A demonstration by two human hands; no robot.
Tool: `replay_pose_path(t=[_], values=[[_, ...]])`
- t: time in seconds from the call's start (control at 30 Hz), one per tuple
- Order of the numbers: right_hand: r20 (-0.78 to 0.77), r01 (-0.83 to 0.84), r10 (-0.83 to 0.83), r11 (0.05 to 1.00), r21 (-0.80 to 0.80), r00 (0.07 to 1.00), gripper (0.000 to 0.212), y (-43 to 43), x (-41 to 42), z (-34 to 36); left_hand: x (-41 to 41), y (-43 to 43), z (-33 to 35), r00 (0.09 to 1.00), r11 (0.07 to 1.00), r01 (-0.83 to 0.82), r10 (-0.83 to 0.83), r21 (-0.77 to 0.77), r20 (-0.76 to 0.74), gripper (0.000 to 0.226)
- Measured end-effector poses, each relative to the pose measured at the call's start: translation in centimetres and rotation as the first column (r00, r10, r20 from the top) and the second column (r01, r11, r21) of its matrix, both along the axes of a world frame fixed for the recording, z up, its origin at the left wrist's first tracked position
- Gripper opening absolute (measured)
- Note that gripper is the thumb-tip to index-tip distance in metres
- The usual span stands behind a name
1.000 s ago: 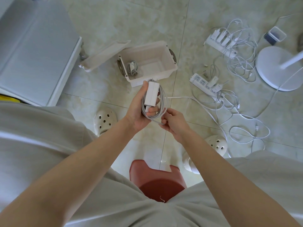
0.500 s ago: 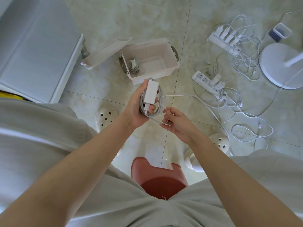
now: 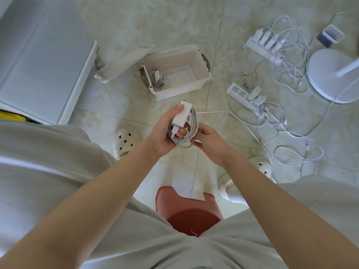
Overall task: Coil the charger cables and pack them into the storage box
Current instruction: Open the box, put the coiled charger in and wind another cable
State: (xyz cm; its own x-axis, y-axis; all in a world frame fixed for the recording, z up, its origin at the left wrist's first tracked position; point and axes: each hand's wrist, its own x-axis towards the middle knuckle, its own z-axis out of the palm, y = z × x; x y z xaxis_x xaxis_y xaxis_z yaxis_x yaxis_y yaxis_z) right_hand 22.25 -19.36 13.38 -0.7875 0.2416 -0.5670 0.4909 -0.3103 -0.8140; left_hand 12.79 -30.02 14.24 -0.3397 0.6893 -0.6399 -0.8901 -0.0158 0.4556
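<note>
Charger [image 3: 182, 116] rests on the left hand's [image 3: 165, 134] curled fingers, thumb clamped on top, cable [image 3: 192, 131] looped round them. Beside the coil, the right hand [image 3: 210, 142] pinches the cable.

Red stool [image 3: 189, 214] down at 6 o'clock, one white clog [image 3: 126, 139] at 8, another clog [image 3: 260, 166] at 4, grey cabinet [image 3: 42, 51] at 10, round white stand base [image 3: 326, 78] at 2.

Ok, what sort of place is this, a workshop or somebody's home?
Probably a room in a home, though I can't be sure. The floor is polished marble-look floor tiles, there are white clog slippers either side of a low red plastic stool, and household power strips lie on the floor.
</note>
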Motion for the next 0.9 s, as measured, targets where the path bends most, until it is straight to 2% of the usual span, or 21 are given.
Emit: replay_pose_path(t=[0.1, 0.2, 0.3, 0.37, 0.43, 0.5, 0.57, 0.67, 0.73, 0.8, 0.9], values=[[0.003, 0.233, -0.233, 0.970, -0.070, 0.972, 0.017, -0.7, 0.4, -0.1, -0.2, 0.4, -0.2, 0.995, 0.996, -0.004, -0.005, -0.089, -0.099, 0.030], [0.033, 0.374, -0.376, 0.926, 0.055, 0.926, 0.019, -1.1, 0.8, -0.5, 0.1, 0.6, -0.7, 0.995, 0.987, 0.009, -0.026, -0.163, -0.100, 0.032], [-0.016, 0.356, -0.361, 0.911, 0.208, 0.933, 0.020, -1.9, 1.2, -0.3, 0.4, 0.8, -1.0, 0.994, 0.977, 0.034, -0.055, -0.209, -0.094, 0.027], [-0.097, 0.344, -0.331, 0.917, 0.202, 0.939, 0.016, -2.4, 1.2, 0.4, 0.5, 0.9, -1.1, 0.993, 0.978, 0.038, -0.060, -0.206, -0.103, 0.026], [-0.140, 0.270, -0.243, 0.936, 0.227, 0.960, 0.022, -2.6, 1.1, 0.7, 0.5, 0.9, -1.2, 0.989, 0.976, 0.031, -0.060, -0.215, -0.132, 0.025], [-0.097, 0.193, -0.170, 0.924, 0.329, 0.981, 0.017, -2.7, 0.9, 0.6, 0.4, 0.8, -1.5, 0.988, 0.968, 0.030, -0.066, -0.251, -0.138, 0.026], [-0.037, 0.199, -0.200, 0.900, 0.388, 0.979, 0.003, -2.7, 0.7, 0.4, 0.6, 0.9, -1.7, 0.986, 0.953, 0.049, -0.094, -0.298, -0.139, 0.031], [0.027, 0.151, -0.187, 0.862, 0.483, 0.982, 0.008, -2.9, 0.4, 0.0, 0.9, 1.1, -2.1, 0.981, 0.930, 0.055, -0.118, -0.364, -0.153, 0.037], [-0.010, 0.186, -0.221, 0.797, 0.575, 0.975, 0.008, -2.7, 0.0, 0.5, 1.1, 1.0, -2.4, 0.983, 0.927, 0.030, -0.095, -0.375, -0.156, 0.035], [-0.107, 0.284, -0.273, 0.776, 0.563, 0.956, 0.011, -2.7, -0.4, 1.9, 1.0, 0.7, -2.8, 0.990, 0.945, -0.029, -0.017, -0.325, -0.138, 0.032], [-0.221, 0.325, -0.250, 0.836, 0.442, 0.943, 0.016, -3.9, -0.5, 3.9, 0.0, 0.4, -2.8, 0.989, 0.973, -0.123, 0.105, -0.195, -0.102, 0.025]])
